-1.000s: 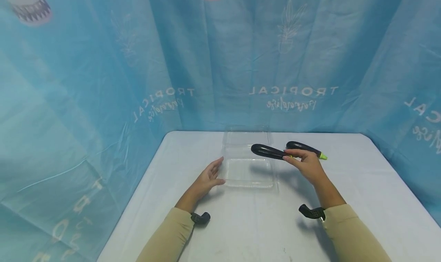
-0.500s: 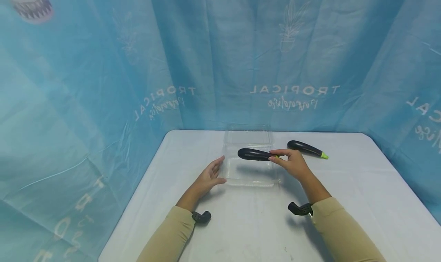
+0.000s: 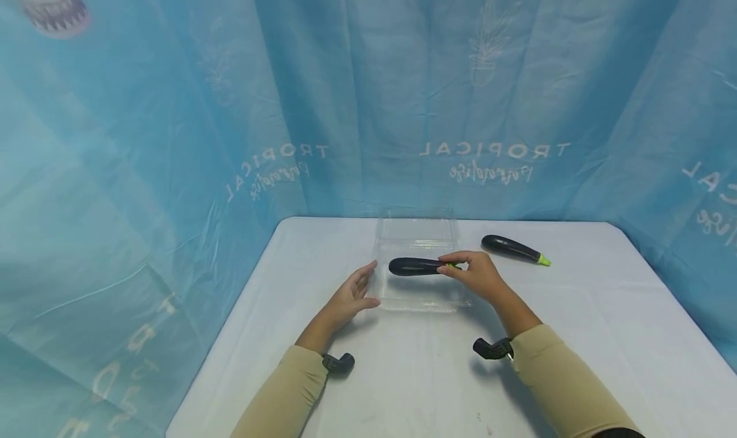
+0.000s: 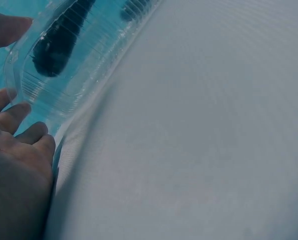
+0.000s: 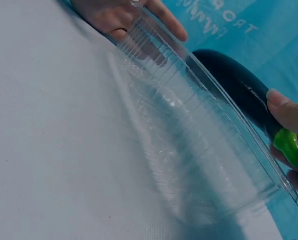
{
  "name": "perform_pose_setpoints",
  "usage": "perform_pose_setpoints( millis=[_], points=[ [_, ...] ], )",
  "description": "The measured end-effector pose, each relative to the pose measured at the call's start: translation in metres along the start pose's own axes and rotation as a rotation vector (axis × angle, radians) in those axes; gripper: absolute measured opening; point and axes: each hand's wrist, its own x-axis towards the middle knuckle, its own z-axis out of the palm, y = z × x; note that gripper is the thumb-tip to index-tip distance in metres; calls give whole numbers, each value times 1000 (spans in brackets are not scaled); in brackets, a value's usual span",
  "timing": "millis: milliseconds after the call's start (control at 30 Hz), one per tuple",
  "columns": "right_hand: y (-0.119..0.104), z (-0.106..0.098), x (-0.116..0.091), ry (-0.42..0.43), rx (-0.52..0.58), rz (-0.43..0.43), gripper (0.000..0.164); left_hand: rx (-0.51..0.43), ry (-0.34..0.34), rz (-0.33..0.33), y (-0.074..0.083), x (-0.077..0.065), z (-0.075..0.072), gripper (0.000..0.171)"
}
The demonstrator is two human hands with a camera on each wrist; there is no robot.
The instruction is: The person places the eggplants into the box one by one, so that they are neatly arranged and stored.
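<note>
A dark eggplant [image 3: 412, 266] with a green stem end lies level over the base of a clear plastic clamshell box [image 3: 423, 305], its rounded end pointing left. My right hand [image 3: 475, 275] pinches it near the stem between thumb and fingers. In the right wrist view the eggplant [image 5: 233, 87] shows at the box's far rim, the thumb on its skin. My left hand [image 3: 347, 300] is at the box's left side, fingers spread and thumb apart. The left wrist view has its fingertips [image 4: 23, 109] right at the box's end wall, nothing gripped.
A second eggplant [image 3: 514, 249] lies on the white table [image 3: 576, 336] to the right of the box. The box's lid [image 3: 417, 228] stands opened toward the back. A blue printed curtain [image 3: 368, 105] encloses the table's back and sides.
My right hand has carried the eggplant leftward and lower, from the box's right side to over its base. The left hand has stayed beside the box.
</note>
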Motion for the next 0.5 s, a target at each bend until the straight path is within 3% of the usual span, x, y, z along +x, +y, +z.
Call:
perform_pose_setpoints(
  millis=[500],
  points=[
    [-8, 10, 10, -30, -72, -54, 28, 16, -12, 4, -1, -2, -2, 89]
  ],
)
